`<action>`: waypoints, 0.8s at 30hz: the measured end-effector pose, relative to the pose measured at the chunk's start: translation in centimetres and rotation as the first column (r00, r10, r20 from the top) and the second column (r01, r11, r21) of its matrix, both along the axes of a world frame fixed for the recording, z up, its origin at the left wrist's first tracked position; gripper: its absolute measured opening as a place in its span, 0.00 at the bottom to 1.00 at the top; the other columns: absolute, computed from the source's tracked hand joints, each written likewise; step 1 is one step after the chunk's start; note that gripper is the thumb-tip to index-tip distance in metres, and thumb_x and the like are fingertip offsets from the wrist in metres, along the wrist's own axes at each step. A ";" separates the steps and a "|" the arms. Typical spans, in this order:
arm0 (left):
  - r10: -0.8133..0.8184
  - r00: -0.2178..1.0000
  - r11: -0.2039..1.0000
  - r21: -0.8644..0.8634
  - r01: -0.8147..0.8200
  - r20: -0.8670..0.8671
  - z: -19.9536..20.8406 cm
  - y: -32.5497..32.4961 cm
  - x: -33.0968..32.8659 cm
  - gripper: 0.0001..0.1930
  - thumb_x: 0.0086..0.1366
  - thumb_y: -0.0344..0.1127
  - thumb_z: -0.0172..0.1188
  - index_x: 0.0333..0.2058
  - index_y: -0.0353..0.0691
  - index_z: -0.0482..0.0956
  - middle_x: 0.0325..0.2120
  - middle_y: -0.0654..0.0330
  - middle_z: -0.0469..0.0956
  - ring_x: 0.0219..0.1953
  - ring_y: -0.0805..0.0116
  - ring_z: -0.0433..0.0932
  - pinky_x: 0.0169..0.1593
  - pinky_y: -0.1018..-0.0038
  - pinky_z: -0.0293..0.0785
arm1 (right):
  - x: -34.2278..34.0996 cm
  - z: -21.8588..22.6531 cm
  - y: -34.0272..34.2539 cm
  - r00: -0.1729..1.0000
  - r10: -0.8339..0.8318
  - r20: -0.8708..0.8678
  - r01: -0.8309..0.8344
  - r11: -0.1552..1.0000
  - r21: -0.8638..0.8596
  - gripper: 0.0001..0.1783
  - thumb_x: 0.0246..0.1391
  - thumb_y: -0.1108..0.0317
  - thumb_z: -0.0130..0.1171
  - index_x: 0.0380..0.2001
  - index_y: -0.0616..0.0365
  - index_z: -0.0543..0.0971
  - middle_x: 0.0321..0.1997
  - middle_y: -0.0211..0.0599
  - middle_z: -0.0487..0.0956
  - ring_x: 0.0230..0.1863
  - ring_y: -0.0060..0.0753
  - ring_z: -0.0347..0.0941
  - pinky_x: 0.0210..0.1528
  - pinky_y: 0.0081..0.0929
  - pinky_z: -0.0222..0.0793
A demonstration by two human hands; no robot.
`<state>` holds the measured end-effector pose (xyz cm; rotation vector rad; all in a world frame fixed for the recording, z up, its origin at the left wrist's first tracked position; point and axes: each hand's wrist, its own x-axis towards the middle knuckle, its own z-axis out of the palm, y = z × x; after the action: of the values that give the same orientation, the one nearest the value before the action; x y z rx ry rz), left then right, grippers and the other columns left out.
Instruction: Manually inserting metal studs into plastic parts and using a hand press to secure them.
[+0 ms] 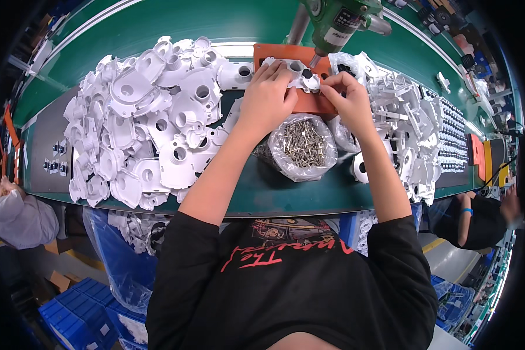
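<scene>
My left hand [268, 96] lies over the left end of a white plastic housing [311, 83], its fingers bent round it. The housing rests on an orange plate [312, 104] and has a round tube and a black insert. At its right end, my right hand [349, 100] has thumb and forefinger pinched together; whatever sits between them is too small to make out. Above the housing, the pointed tip [315, 60] of a green machine head [339, 26] comes down close to the black insert. An open plastic bag of metal screws [302, 144] stands between my forearms.
White plastic housings [140, 87] are heaped at left, with more white parts [405, 128] at right. Beyond these are rows of small black-and-silver pieces [451, 137]; a few similar pieces [55, 167] lie far left. Blue bins [81, 312] stand below. Co-workers are at both sides.
</scene>
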<state>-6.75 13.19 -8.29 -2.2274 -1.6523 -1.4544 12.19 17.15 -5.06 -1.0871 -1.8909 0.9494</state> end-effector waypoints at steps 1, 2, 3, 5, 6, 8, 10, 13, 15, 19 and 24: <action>-0.003 1.000 1.000 -0.009 0.003 0.000 0.1 0.0 0.0 0.12 0.52 0.31 0.57 0.35 0.32 0.76 0.43 0.43 0.76 0.51 0.49 0.73 0.58 0.59 0.64 | -0.2 0.2 0.2 1.000 -0.001 0.001 0.001 1.000 -0.001 0.05 0.51 0.73 0.59 0.31 0.63 0.76 0.29 0.27 0.77 0.30 0.15 0.69 0.34 0.15 0.64; -0.003 1.000 1.000 -0.010 0.003 0.000 0.1 -0.1 0.0 0.12 0.52 0.31 0.57 0.35 0.32 0.76 0.43 0.43 0.76 0.51 0.49 0.73 0.58 0.59 0.64 | -0.5 0.4 0.4 1.000 -0.015 0.015 0.015 1.000 0.005 0.05 0.52 0.73 0.59 0.31 0.63 0.76 0.29 0.27 0.77 0.31 0.15 0.70 0.35 0.15 0.64; -0.005 1.000 1.000 -0.021 0.005 0.005 0.2 -0.1 0.0 0.12 0.52 0.31 0.57 0.35 0.32 0.76 0.43 0.43 0.76 0.51 0.49 0.73 0.58 0.59 0.64 | -0.7 0.5 0.7 0.999 -0.029 0.029 0.028 1.000 0.011 0.05 0.52 0.73 0.59 0.32 0.63 0.76 0.29 0.28 0.78 0.31 0.16 0.70 0.35 0.16 0.65; -0.011 1.000 0.999 -0.030 0.011 0.009 0.1 0.1 0.1 0.12 0.52 0.31 0.57 0.35 0.32 0.76 0.43 0.43 0.76 0.51 0.49 0.73 0.58 0.59 0.64 | -0.8 -0.7 1.8 1.000 -0.028 0.008 0.028 0.999 0.022 0.05 0.52 0.72 0.59 0.32 0.63 0.76 0.28 0.28 0.78 0.31 0.16 0.71 0.35 0.16 0.65; -0.013 1.000 1.000 -0.015 0.013 0.003 -0.1 0.2 0.2 0.12 0.52 0.31 0.56 0.35 0.31 0.75 0.43 0.42 0.76 0.51 0.49 0.73 0.58 0.59 0.64 | -0.8 -1.0 2.2 1.000 -0.026 -0.013 0.026 0.999 0.033 0.05 0.52 0.72 0.59 0.31 0.63 0.76 0.28 0.29 0.78 0.30 0.16 0.71 0.35 0.16 0.65; -0.006 1.000 1.000 -0.003 0.006 -0.003 -0.2 0.1 0.0 0.12 0.52 0.31 0.56 0.34 0.31 0.75 0.43 0.42 0.76 0.51 0.49 0.73 0.58 0.59 0.64 | -1.3 -0.8 2.4 0.999 -0.031 -0.007 0.031 0.998 0.051 0.06 0.52 0.72 0.59 0.31 0.63 0.76 0.27 0.28 0.77 0.29 0.15 0.70 0.33 0.16 0.65; -0.010 1.000 1.000 -0.004 0.010 0.004 -0.1 0.1 0.0 0.12 0.52 0.31 0.56 0.34 0.31 0.76 0.43 0.42 0.76 0.51 0.49 0.73 0.58 0.59 0.64 | -1.7 -0.9 2.6 0.999 -0.039 0.001 0.039 0.997 0.070 0.06 0.52 0.72 0.59 0.32 0.63 0.76 0.26 0.28 0.77 0.28 0.15 0.70 0.32 0.16 0.65; -0.010 1.000 1.000 0.008 0.010 -0.006 -0.2 0.1 0.0 0.12 0.52 0.31 0.56 0.34 0.31 0.76 0.43 0.42 0.76 0.51 0.49 0.73 0.59 0.59 0.64 | -1.8 -1.4 2.7 0.997 -0.080 -0.003 0.080 0.994 0.081 0.06 0.52 0.72 0.59 0.32 0.63 0.76 0.25 0.27 0.76 0.26 0.14 0.69 0.30 0.16 0.65; -0.015 1.000 1.000 -0.008 0.015 0.010 0.1 0.1 0.1 0.12 0.52 0.31 0.56 0.34 0.31 0.76 0.43 0.42 0.77 0.51 0.49 0.73 0.59 0.59 0.64 | -1.7 -1.8 2.8 0.994 -0.107 -0.038 0.110 0.986 0.122 0.06 0.52 0.72 0.59 0.31 0.64 0.75 0.24 0.27 0.76 0.25 0.13 0.68 0.28 0.15 0.63; -0.003 1.000 1.000 -0.011 0.003 0.010 -0.1 0.0 0.0 0.11 0.52 0.31 0.56 0.34 0.32 0.76 0.43 0.42 0.77 0.51 0.49 0.73 0.59 0.59 0.64 | -1.6 -1.7 2.5 0.991 -0.122 -0.061 0.125 0.990 0.061 0.05 0.52 0.73 0.58 0.30 0.64 0.74 0.23 0.27 0.75 0.23 0.13 0.67 0.26 0.14 0.62; -0.002 1.000 1.000 0.002 0.002 0.016 0.0 0.0 0.1 0.11 0.52 0.31 0.56 0.34 0.32 0.76 0.43 0.42 0.76 0.51 0.49 0.73 0.59 0.59 0.64 | -1.7 -1.6 2.2 0.990 -0.109 -0.094 0.116 0.991 0.073 0.05 0.52 0.73 0.57 0.30 0.63 0.73 0.22 0.26 0.74 0.21 0.13 0.66 0.24 0.14 0.60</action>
<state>-6.66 13.18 -8.31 -2.2233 -1.6524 -1.4781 10.52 19.33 -6.66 -1.0748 -1.7607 0.8395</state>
